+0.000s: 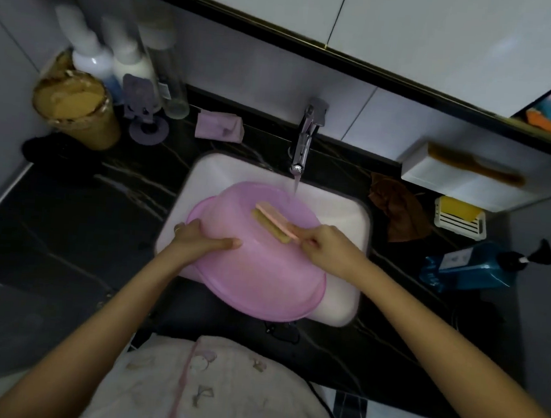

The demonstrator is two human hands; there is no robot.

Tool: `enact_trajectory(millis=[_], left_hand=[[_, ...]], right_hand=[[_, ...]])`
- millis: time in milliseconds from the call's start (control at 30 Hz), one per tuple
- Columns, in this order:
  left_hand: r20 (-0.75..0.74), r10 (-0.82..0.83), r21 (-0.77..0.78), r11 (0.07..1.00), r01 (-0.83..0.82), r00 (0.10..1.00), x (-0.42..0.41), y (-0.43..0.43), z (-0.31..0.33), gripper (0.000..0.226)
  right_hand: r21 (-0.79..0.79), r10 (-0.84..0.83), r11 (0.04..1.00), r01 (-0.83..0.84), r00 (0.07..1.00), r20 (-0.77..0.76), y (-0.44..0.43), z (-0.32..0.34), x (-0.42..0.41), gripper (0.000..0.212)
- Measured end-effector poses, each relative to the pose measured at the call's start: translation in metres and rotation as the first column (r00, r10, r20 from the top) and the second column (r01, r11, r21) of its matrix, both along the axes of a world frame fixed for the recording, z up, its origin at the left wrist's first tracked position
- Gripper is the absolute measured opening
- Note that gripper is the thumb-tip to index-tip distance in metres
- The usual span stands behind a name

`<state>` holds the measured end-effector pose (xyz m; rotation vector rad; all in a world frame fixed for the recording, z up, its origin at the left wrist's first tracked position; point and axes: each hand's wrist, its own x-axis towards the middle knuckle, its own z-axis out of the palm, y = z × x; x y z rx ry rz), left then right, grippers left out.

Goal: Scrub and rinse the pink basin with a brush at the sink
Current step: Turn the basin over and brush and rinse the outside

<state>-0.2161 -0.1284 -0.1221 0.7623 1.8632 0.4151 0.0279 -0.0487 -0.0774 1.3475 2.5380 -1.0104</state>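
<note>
Over sink [349, 222]: overturned pink basin [255, 267]; brush [273, 222]

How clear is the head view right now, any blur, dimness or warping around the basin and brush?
Head view: dim overall, and the dark counter loses detail; the bottles at far left are blurred and stretched by the wide lens; the pink basin, brush, left hand and right hand look soft but readable; no strong glare.

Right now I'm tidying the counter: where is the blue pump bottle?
In the head view, the blue pump bottle lies on its side on the counter, right of the sink, near the white dish.
</note>
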Motion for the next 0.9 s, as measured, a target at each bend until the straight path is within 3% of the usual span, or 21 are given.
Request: enact_trajectory(millis=[67, 133, 233, 300, 367, 533, 633, 733, 800, 900], left_hand=[[-0.011, -0.008, -0.007, 1.0, 0.008, 1.0, 0.003, 0.002, 0.003, 0.145], [0.013, 0.02, -0.026, 0.999, -0.02, 1.0, 0.002, 0.001, 0.002, 0.147], [0.041, 0.029, -0.02, 0.999, -0.028, 0.999, -0.002, -0.002, -0.001, 0.149], [0.038, 0.031, -0.016, 0.999, -0.031, 0.999, -0.003, -0.002, -0.004, 0.148], [0.032, 0.025, -0.009, 1.0, -0.024, 0.999, -0.002, 0.002, -0.005, 0.148], [0.012, 0.03, -0.024, 0.999, -0.029, 0.999, -0.003, 0.004, -0.008, 0.15], [0.046, 0.035, -0.022, 0.999, -0.034, 0.998, -0.005, 0.0, -0.01, 0.151], [0.032, 0.018, 0.004, 1.0, -0.018, 0.999, -0.002, 0.003, -0.01, 0.144], [-0.008, -0.009, 0.003, 1.0, 0.009, 1.0, 0.001, 0.008, -0.009, 0.138], [0.014, 0.009, -0.024, 1.0, -0.008, 1.0, -0.005, 0.005, -0.012, 0.15]], right_hand=[[0.048, -0.047, 0.998, 0.049, 0.998, -0.036, -0.007, -0.004, -0.031, 0.045], [0.119, 0.006, 0.993, -0.006, 1.0, 0.001, -0.023, 0.0, -0.047, 0.045], [0.119, 0.068, 0.989, -0.083, 0.99, 0.125, -0.049, 0.019, 0.0, 0.047], [0.03, -0.02, 0.999, 0.014, 0.981, 0.194, -0.056, 0.029, 0.03, 0.048], [-0.005, -0.158, 0.987, 0.161, 0.975, 0.158, -0.045, 0.02, 0.02, 0.047], [0.056, -0.147, 0.988, 0.142, 0.985, 0.088, -0.049, 0.01, -0.042, 0.044], [0.074, -0.139, 0.989, 0.126, 0.968, 0.211, -0.078, 0.024, 0.009, 0.049], [0.072, -0.349, 0.935, 0.347, 0.869, 0.35, -0.057, 0.019, 0.03, 0.044], [0.062, -0.37, 0.928, 0.367, 0.891, 0.264, -0.046, 0.008, 0.002, 0.043], [0.06, -0.234, 0.972, 0.229, 0.967, 0.103, -0.066, 0.011, -0.033, 0.048]])
